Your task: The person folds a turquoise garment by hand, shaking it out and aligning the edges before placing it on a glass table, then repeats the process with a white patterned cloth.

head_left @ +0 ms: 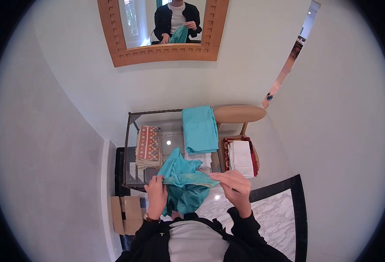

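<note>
My left hand (157, 188) and right hand (234, 185) each pinch one end of a folded edge of the teal cloth (184, 187), holding it at chest level above the glass tabletop (157, 118), near a second folded teal cloth (200, 129).

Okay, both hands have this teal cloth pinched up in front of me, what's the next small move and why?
Probably draw the left hand and right hand apart to stretch the top edge straight: the teal cloth hangs bunched and crumpled between them, unlike the folded teal cloth lying flat on the glass table.
</note>
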{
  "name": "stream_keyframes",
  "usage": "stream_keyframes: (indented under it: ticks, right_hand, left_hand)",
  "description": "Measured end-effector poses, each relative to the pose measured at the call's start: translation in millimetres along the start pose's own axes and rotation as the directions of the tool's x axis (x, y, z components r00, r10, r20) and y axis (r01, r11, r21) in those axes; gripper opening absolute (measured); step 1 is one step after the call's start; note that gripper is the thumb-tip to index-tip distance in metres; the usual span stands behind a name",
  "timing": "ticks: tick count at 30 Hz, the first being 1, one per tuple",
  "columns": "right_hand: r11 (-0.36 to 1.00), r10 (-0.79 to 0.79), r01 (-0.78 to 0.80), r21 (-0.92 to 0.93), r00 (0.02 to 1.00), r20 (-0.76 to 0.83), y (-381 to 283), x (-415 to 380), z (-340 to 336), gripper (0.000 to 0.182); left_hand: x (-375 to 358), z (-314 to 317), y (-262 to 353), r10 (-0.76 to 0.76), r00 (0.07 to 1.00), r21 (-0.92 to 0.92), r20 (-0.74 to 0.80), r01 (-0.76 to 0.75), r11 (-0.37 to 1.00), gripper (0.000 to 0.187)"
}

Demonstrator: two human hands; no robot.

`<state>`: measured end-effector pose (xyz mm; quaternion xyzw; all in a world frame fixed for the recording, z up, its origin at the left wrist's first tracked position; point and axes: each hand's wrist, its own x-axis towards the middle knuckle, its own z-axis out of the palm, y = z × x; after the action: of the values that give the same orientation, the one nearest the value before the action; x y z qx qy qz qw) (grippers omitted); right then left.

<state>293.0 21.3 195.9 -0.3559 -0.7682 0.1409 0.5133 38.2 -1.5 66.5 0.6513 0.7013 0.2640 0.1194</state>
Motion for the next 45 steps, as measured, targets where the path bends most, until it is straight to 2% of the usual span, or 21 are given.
stream_keyframes:
  ticks: [5,8,11,12,14,16,17,20,22,23,24,25,26,29,31,32,36,38,41,44,45]
  right_hand:
    - [0.996,0.005,0.009,0.089,0.988,-0.156,-5.5,-5.4,-8.5,0.03]
    - [0.995,0.046,-0.014,0.094,0.936,-0.348,-10.0,-7.3,-13.3,0.016]
    - [0.996,0.075,-0.037,0.076,0.804,-0.59,2.4,-13.5,-26.5,0.008]
    - [0.981,0.166,-0.055,0.186,0.732,-0.661,4.9,-13.3,-34.9,0.008]
    - [0.915,0.357,-0.048,0.4,0.559,-0.748,0.4,-2.7,-49.8,0.01]
    - [0.916,0.391,-0.158,0.368,0.547,-0.74,-15.0,4.9,-54.9,0.007]
    - [0.912,0.41,-0.212,0.353,0.542,-0.734,-18.8,6.9,-54.4,0.008]
    - [0.983,0.184,-0.144,0.116,0.826,-0.533,-20.9,-0.8,-40.3,0.01]
    - [0.997,0.002,-0.025,-0.07,0.948,-0.317,-33.9,14.4,-37.7,0.019]
    - [0.987,-0.08,0.051,-0.151,0.978,-0.191,-40.1,23.2,-36.3,0.024]
    - [0.988,-0.093,0.076,-0.133,0.988,-0.126,-44.4,28.0,-32.3,0.028]
    - [0.989,-0.108,0.101,-0.112,0.992,-0.064,-48.4,32.4,-27.8,0.032]
    - [0.988,-0.127,0.126,-0.09,0.992,-0.003,-50.9,35.9,-25.6,0.036]
    - [0.986,-0.135,0.146,-0.078,0.983,0.127,-55.3,39.4,-26.3,0.036]
    - [0.981,-0.116,0.115,-0.158,0.993,0.005,-53.1,37.9,-29.9,0.035]
    - [0.977,-0.106,0.09,-0.194,0.991,-0.076,-49.0,37.6,-33.8,0.034]
    - [0.98,0.011,-0.073,-0.187,0.95,-0.312,-43.5,35.1,-43.4,0.024]
    - [0.97,0.051,-0.12,-0.211,0.951,-0.304,-39.0,31.2,-50.4,0.017]
    - [0.972,0.207,-0.235,0.028,0.787,-0.581,-35.8,32.6,-46.8,0.018]
    - [0.972,0.199,-0.232,0.025,0.769,-0.608,-32.0,36.4,-57.3,0.018]
    - [0.973,0.202,-0.229,0.035,0.763,-0.615,-30.2,36.7,-59.1,0.018]
  left_hand:
    - [-5.9,7.4,-17.2,-0.105,0.987,-0.038,0.12,0.11,0.993,0.022]
    - [-8.3,13.6,-31.3,-0.088,0.988,-0.139,0.124,0.105,0.985,0.014]
    - [-3.1,13.0,-52.0,-0.077,0.99,-0.246,0.118,0.105,0.964,0.005]
    - [-2.0,8.2,-60.7,-0.001,0.994,-0.244,0.111,0.028,0.969,0.009]
    - [4.4,-11.8,-60.6,0.07,0.956,-0.54,0.284,0.099,0.836,0.011]
    - [7.2,-34.8,-37.3,0.22,0.879,-0.743,0.422,0.197,0.64,0.011]
    - [7.8,-36.4,-19.7,0.317,0.83,-0.763,0.459,0.185,0.62,0.008]
    - [4.7,-40.4,51.9,0.54,0.629,-0.787,0.559,0.197,0.585,0.035]
    - [-6.4,-35.3,93.5,0.619,0.637,-0.859,0.46,0.142,0.492,0.046]
    - [-7.8,-34.9,112.5,0.615,0.714,-0.876,0.336,-0.003,0.482,0.051]
    - [-7.0,-35.1,130.2,0.609,0.767,-0.869,0.201,-0.147,0.473,0.057]
    - [-8.2,-30.8,139.3,0.581,0.8,-0.855,0.152,-0.189,0.483,0.058]
    - [-9.5,-26.5,148.4,0.551,0.828,-0.837,0.102,-0.227,0.497,0.059]
    - [-10.8,-4.3,145.3,0.457,0.878,-0.819,0.143,-0.154,0.552,0.05]
    - [2.8,4.1,130.3,0.491,0.87,-0.788,0.048,-0.27,0.553,0.044]
    - [8.0,15.8,120.9,0.417,0.909,-0.747,0.014,-0.268,0.608,0.035]
    - [19.8,11.3,80.9,0.298,0.954,-0.579,0.012,-0.237,0.78,0.031]
    - [16.9,20.3,58.0,0.227,0.974,-0.526,-0.016,-0.201,0.826,0.034]
    - [9.3,32.0,24.0,0.177,0.981,-0.619,0.084,-0.088,0.781,0.032]
    - [-0.7,27.8,-0.5,0.102,0.954,-0.569,0.281,0.08,0.818,0.029]
    - [-4.0,30.3,-6.7,0.096,0.966,-0.517,0.242,0.044,0.855,0.03]
